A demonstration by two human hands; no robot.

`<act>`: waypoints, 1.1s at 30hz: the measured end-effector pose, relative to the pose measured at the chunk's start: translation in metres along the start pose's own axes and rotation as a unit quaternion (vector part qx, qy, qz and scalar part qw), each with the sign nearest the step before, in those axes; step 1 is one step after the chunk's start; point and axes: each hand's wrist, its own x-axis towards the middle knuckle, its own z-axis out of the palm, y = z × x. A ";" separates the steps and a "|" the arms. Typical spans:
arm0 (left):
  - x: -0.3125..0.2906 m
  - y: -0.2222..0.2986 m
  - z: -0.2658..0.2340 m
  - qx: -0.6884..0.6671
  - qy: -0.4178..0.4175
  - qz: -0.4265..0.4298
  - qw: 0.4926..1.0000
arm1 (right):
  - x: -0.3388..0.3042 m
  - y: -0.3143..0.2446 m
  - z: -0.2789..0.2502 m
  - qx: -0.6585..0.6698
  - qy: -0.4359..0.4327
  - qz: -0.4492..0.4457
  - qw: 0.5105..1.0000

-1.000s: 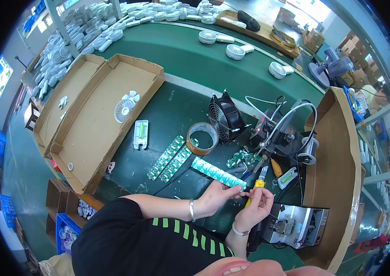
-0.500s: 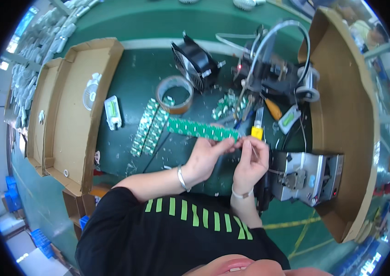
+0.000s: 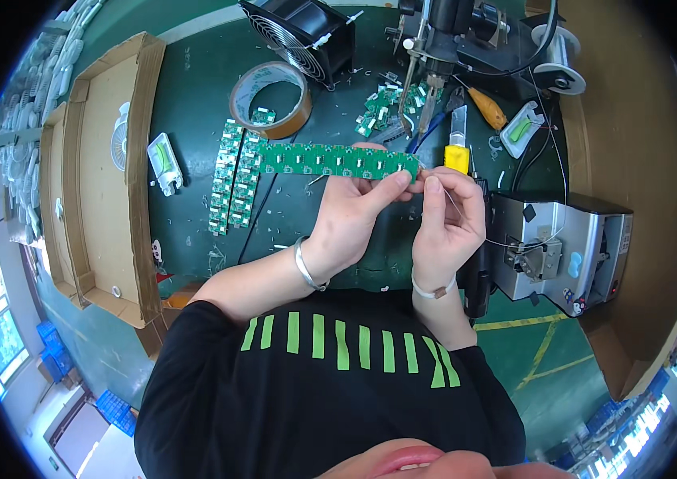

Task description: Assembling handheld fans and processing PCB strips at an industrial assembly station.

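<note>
A long green circuit board strip (image 3: 318,161) lies across the middle, held level above the table. My left hand (image 3: 348,214) grips it near its right end, thumb on top and the other fingers partly hidden beneath. At that end my right hand (image 3: 448,217) is closed in a pinch on a thin wire (image 3: 499,243), which trails toward the silver machine (image 3: 554,247). Above the hands, the black soldering stand (image 3: 442,48) points its tip down, apart from the board. More board strips (image 3: 225,180) lie on the table to the left.
A tape roll (image 3: 300,120) and black fan (image 3: 306,36) stand beyond the board. Small board pieces (image 3: 378,112), a yellow-handled knife (image 3: 456,158) and an orange-handled tool (image 3: 487,108) lie near the stand. Cardboard boxes (image 3: 151,160) flank the table, which also bears white casings (image 3: 165,165).
The view has shifted, so the table things now sit higher and look larger. The board strip is turned nearer to level. Both hands keep their grip at its right end.
</note>
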 end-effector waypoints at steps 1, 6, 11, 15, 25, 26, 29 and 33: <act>-0.001 0.000 0.001 0.000 0.000 -0.001 1.000 | 0.000 0.000 0.000 -0.002 0.005 -0.003 1.000; 0.001 -0.001 0.003 -0.034 0.023 0.015 0.999 | 0.000 0.005 0.002 -0.015 0.013 -0.002 1.000; 0.002 0.000 0.004 -0.030 0.016 0.019 0.999 | 0.002 0.006 0.002 -0.058 0.000 -0.042 0.997; 0.003 0.001 0.006 -0.035 0.014 0.024 0.999 | 0.005 0.006 0.003 -0.053 0.005 -0.046 0.998; 0.007 0.006 0.008 -0.024 0.010 0.034 0.999 | 0.009 0.001 0.008 -0.011 0.031 -0.040 0.999; 0.007 0.006 0.007 -0.016 0.007 0.038 0.999 | 0.010 0.001 0.008 -0.011 0.031 -0.040 0.999; 0.007 0.007 0.005 -0.004 0.002 0.043 0.999 | 0.010 0.001 0.009 -0.007 0.023 -0.056 0.998; 0.007 0.007 0.005 -0.005 -0.004 0.047 0.999 | 0.011 0.000 0.011 0.011 0.023 -0.047 0.999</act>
